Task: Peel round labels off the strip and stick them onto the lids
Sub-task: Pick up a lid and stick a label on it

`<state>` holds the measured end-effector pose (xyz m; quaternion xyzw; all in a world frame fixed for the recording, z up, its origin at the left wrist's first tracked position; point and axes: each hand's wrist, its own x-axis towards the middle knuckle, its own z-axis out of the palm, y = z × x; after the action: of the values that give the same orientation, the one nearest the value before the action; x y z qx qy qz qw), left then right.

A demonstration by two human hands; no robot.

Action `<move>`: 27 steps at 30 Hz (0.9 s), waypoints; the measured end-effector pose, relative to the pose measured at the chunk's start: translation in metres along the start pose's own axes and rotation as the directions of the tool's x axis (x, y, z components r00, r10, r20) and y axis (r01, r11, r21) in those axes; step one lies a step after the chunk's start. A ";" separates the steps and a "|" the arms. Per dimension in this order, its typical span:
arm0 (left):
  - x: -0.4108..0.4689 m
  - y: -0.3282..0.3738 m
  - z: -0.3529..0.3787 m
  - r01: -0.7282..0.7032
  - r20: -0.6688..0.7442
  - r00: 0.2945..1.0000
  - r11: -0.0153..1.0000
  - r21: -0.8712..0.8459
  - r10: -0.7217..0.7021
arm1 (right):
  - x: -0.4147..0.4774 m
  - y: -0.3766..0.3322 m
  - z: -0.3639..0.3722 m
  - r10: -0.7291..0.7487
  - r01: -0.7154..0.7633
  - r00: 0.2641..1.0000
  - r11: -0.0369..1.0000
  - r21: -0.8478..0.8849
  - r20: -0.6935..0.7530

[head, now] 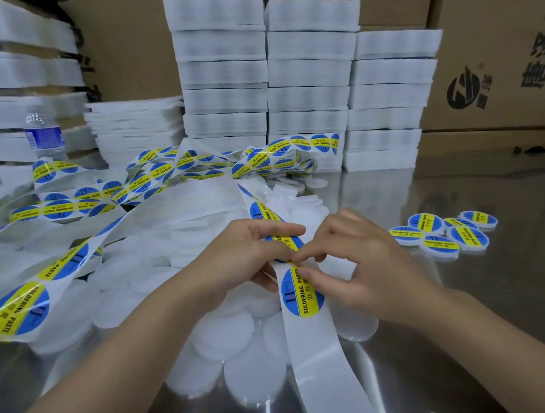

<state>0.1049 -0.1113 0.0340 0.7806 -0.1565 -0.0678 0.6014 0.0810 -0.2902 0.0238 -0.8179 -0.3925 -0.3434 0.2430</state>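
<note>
Peel stage: strip [319, 364] held over the pile of lids [211, 335] on the table [482, 335]; left hand [255, 249] clamps its grip on it, right hand [355, 258] pinches what seems the edge of a round label [303, 292]. Peel slowly, backing kept taut, to avoid creasing.

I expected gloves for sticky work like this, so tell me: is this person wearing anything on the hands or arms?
No. The left hand and the right hand are bare: no gloves, rings, watch or bracelet. No sleeves show either, right down to the picture's edge. The nails look short and unpainted.
</note>
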 end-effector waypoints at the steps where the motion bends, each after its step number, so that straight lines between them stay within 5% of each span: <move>1: 0.000 0.000 0.000 0.006 0.002 1.000 1.000 -0.004 -0.006 | 0.000 0.000 0.000 -0.007 0.007 1.000 1.000 0.002 -0.002; 27: -0.001 0.001 -0.002 -0.075 -0.013 0.997 0.997 -0.006 0.075 | 0.000 0.006 -0.004 -0.027 0.033 0.994 0.998 -0.054 0.109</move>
<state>0.1046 -0.1101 0.0358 0.7728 -0.1816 -0.0408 0.6068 0.0842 -0.2968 0.0254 -0.8358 -0.4075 -0.3128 0.1936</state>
